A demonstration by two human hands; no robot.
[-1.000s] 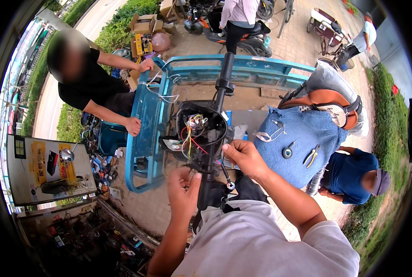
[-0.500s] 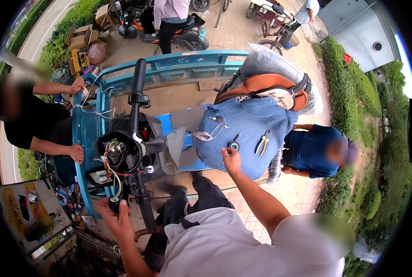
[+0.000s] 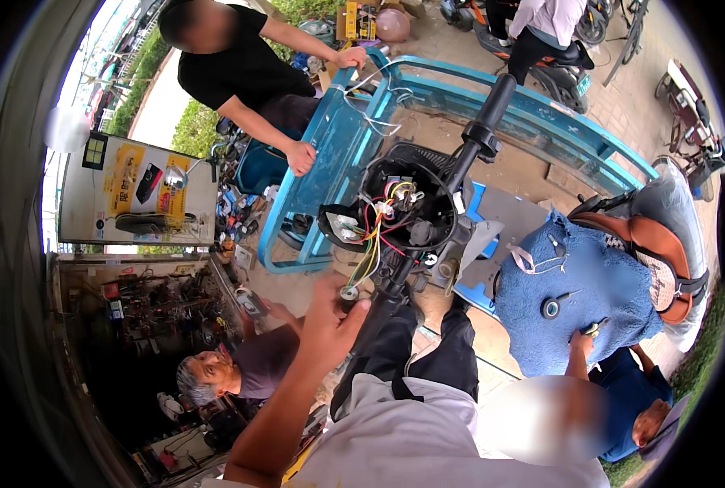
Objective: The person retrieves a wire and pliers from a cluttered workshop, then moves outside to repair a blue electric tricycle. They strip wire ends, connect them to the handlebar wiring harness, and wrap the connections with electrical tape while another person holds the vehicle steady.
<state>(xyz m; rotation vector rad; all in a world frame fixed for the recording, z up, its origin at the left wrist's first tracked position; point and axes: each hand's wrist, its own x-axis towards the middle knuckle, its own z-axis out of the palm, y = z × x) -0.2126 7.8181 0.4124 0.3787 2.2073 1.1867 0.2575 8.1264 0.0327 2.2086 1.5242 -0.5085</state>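
My left hand [image 3: 330, 321] is closed around a small round black part [image 3: 349, 294] with a pale end face. Thin coloured wires [image 3: 370, 256] run from it up to the opened black front housing [image 3: 452, 220] of a scooter. Beside this hand lies the left end of the handlebar [image 3: 395, 285]. My right hand [image 3: 580, 345] grips pliers [image 3: 596, 328] with yellow-green handles, over a blue cloth [image 3: 525, 325] on the seat; the fingers partly hide them. A black ring-shaped roll [image 3: 550, 308] and a slim dark tool [image 3: 570, 294] lie on the cloth nearby.
A blue metal cart frame [image 3: 297, 236] stands beyond the handlebar, held by a person in black [image 3: 240, 73]. Another person [image 3: 248, 366] sits at the left holding a device; one in blue [image 3: 631, 398] stands at the right. A brown seat [image 3: 655, 252] rests past the cloth.
My view has swung left. My right hand has gone from beside the black roll to the pliers and taken hold of them. The left hand still holds the wired part.
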